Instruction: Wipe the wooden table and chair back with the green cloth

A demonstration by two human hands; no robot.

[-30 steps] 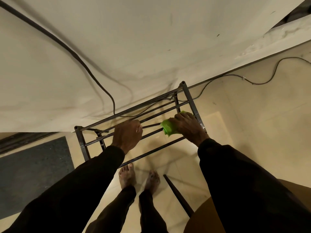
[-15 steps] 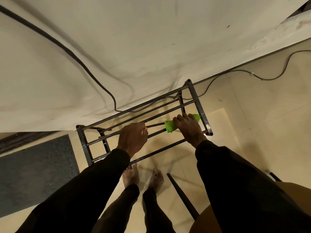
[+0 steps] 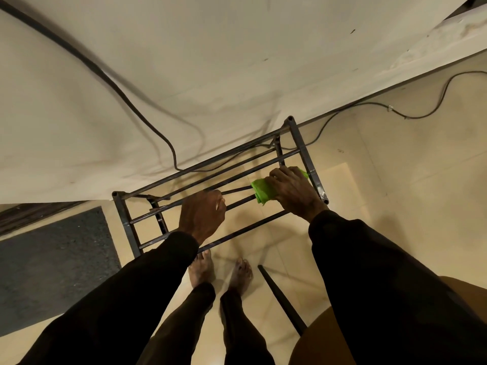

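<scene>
A dark metal rack (image 3: 126, 227) of thin horizontal bars stands against the wall below me. My right hand (image 3: 292, 192) presses the bright green cloth (image 3: 261, 191) around a bar near the rack's right end rail. My left hand (image 3: 201, 216) grips a middle bar further left, fingers curled over it. A brown rounded wooden surface (image 3: 461, 288) shows at the lower right, mostly hidden by my right sleeve.
A cream wall (image 3: 210, 61) with a black cable (image 3: 137, 111) fills the top. Another cable (image 3: 421, 114) lies on the tiled floor at right. A dark mat (image 3: 52, 264) lies at left. My bare feet (image 3: 218, 272) stand under the rack, beside a black slanted leg (image 3: 282, 299).
My right hand has slid the green cloth rightward along the bar toward the rack's end rail. My left hand has kept its hold on the middle bar.
</scene>
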